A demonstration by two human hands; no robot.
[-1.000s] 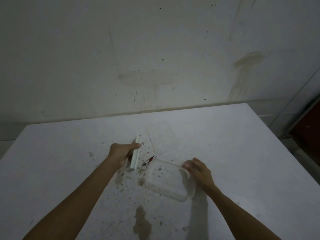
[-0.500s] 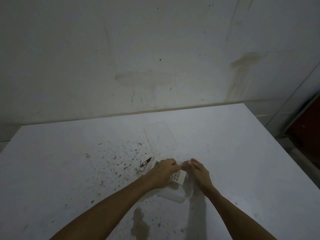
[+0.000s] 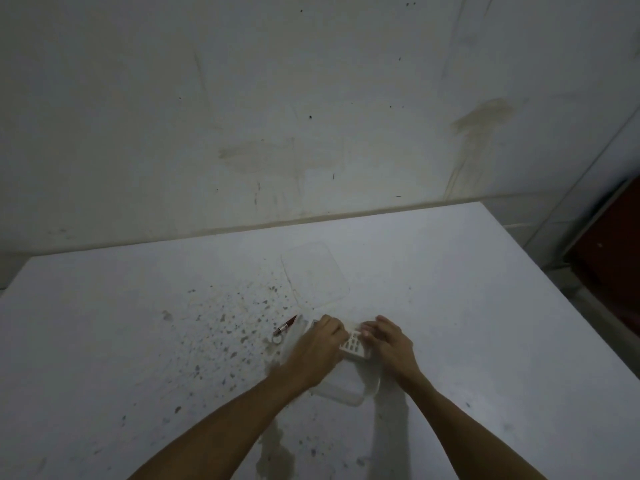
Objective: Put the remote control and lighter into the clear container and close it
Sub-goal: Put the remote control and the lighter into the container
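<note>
The white remote control (image 3: 353, 345) lies in the open clear container (image 3: 349, 393) on the white table, with its buttons facing up. My left hand (image 3: 317, 348) covers the remote's left part and grips it. My right hand (image 3: 389, 341) rests on the container's right rim, its fingertips touching the remote's far end. The red lighter (image 3: 288, 323), with a metal head and a small ring, lies on the table just left of the container. The clear lid (image 3: 314, 273) lies flat on the table behind the container.
The white table (image 3: 104, 341) is speckled with dark stains left of the container and has a larger stain near the front. A stained wall rises behind it. The table's right edge drops to a dark red object (image 3: 609, 258) at the far right.
My left hand carried the remote from the table's left side into the container and now presses it in. My right hand stayed on the container's right rim.
</note>
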